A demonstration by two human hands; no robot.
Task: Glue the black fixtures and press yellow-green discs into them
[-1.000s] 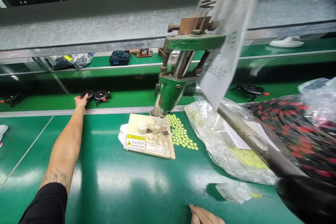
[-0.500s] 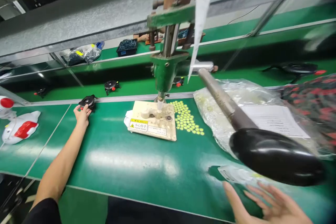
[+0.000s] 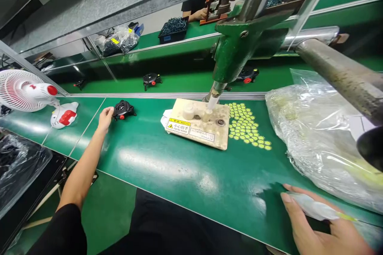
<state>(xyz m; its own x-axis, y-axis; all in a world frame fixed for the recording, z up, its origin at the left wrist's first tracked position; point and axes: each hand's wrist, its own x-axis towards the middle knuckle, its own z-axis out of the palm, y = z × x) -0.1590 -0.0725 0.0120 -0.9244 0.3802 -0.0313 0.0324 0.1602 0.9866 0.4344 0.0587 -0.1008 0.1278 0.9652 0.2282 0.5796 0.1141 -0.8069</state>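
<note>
At the left of the work surface, my left hand (image 3: 106,119) pinches the left edge of a round black plastic part (image 3: 123,109) with legs and a red knob. That part rests on the green surface near its back rail. At the lower right, my right hand (image 3: 321,219) is closed around a crumpled translucent plastic bag (image 3: 317,206); its thumb and forefinger come together at the bag's left end. Between my hands stands a green hand press (image 3: 231,55) over a cream base plate (image 3: 199,123) with a warning label. Small yellow-green round pieces (image 3: 247,125) lie beside the plate.
A large clear plastic bag (image 3: 323,139) lies at the right beneath the press lever (image 3: 338,63). Similar black parts (image 3: 152,79) sit along the green channel behind. A white fan (image 3: 26,89) stands at far left. Across the line, a co-worker's hand (image 3: 200,14) is near a fixture.
The view has swung left and moved closer. My right hand has gone from spread fingers to gripping the small bag. The black part now lies flat on the surface, my left hand at its edge.
</note>
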